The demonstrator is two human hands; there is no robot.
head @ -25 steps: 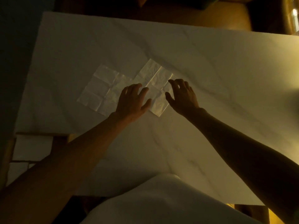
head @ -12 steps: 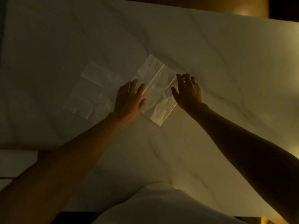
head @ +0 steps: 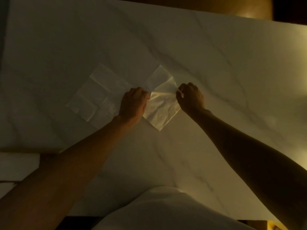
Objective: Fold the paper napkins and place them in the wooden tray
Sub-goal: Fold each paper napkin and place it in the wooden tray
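Both hands work at one paper napkin (head: 160,110) that lies near the middle of the pale, marble-veined bench (head: 216,67). The left hand (head: 132,103) is curled, knuckles up, with its fingertips pinched on the napkin's left edge, and the right hand (head: 191,97) is curled the same way, pinching the right edge between thumb and fingers. Between the two hands a flap of the sheet is lifted off the surface and creased, while the napkin's near corner, pointing toward the person, stays flat on the bench and its far corner lies flat beyond the hands. A second napkin (head: 98,97) lies unfolded and flat just to the left, showing a grid of fold lines; its right edge runs under or against the left hand, and whether it overlaps the first napkin cannot be told. Both bare forearms reach in from the lower corners of the view. A white garment (head: 166,209) fills the bottom centre. At the lower left, beyond the bench edge, sit pale flat shapes (head: 18,165), too dim to identify. Lighting is low and yellowish, brighter to the right.
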